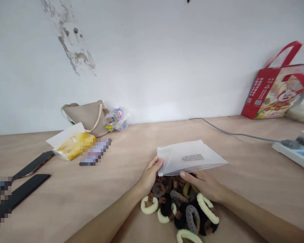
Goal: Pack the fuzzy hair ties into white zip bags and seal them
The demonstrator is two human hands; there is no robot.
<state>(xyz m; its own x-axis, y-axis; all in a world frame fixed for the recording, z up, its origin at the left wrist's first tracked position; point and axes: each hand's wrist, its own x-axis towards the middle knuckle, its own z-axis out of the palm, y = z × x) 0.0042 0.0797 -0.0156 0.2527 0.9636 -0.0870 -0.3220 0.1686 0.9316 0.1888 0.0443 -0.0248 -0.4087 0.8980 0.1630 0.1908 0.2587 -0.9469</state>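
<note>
Right now the left hand (150,174) and right hand (203,185) both grip a frosted zip bag (188,157), held crosswise just above a heap of hair ties (179,211).

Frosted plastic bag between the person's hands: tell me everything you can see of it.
The frosted plastic bag is a flat, translucent white pouch with a small block of dark printed text near its middle. It looks thin and nearly flat, and nothing is clearly visible inside. The left hand grips its left side, and the right hand holds its near edge. It sits at a slight tilt just beyond the pile of fabric hair ties, its near edge at the pile.
</note>
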